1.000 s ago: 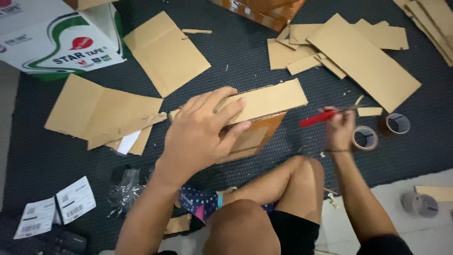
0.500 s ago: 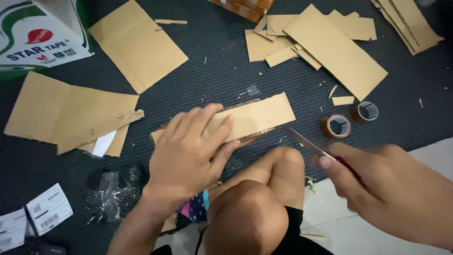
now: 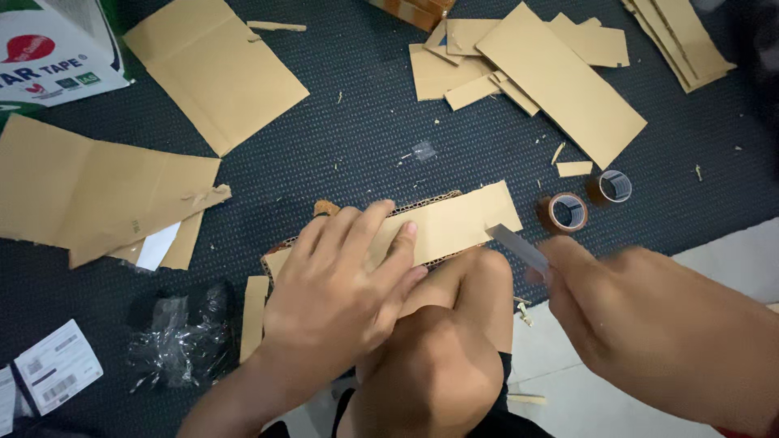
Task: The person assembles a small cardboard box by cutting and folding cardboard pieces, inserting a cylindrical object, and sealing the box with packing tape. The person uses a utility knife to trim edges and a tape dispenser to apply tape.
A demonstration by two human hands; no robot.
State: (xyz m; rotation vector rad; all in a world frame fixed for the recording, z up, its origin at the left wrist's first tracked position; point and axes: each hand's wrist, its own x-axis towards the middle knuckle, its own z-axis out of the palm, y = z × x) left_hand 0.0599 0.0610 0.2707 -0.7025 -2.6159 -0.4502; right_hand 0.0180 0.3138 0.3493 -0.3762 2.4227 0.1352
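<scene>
Dark mat (image 3: 357, 138) covers most of the floor; everything below is placed relative to the cardboard strip (image 3: 454, 223) lying flat mid-mat, just ahead of the person's raised knee (image 3: 479, 280).

Large folded cardboard sheet (image 3: 81, 191): well left of the strip, flat on the mat. Second big sheet (image 3: 215, 69): up-left of the strip, also flat. Long cardboard panel (image 3: 560, 81): up-right of the strip, lying across a loose pile of smaller offcuts (image 3: 442, 69). White printed carton (image 3: 49, 45): far up-left corner, well apart from the strip.

Left hand (image 3: 341, 284): palm down, fingers spread, pressing the left half of the strip flat. Not gripping, just pinning it.

Right hand (image 3: 641, 324): right of the strip and nearer the camera, closed around a utility knife (image 3: 519, 247). Grey blade points up-left; its tip sits at the strip's right end, contact unclear due to blur. Hands are apart, knee between them.

Crumpled clear plastic wrap (image 3: 182, 337): down-left of the strip, near the left forearm. White label slip (image 3: 57, 377): further left of the wrap.

Two tape rolls, just right of the strip: brown one (image 3: 562, 212) closer, second roll (image 3: 610, 187) touching or nearly touching it. Small cardboard scrap (image 3: 574, 169) just above them.
</scene>
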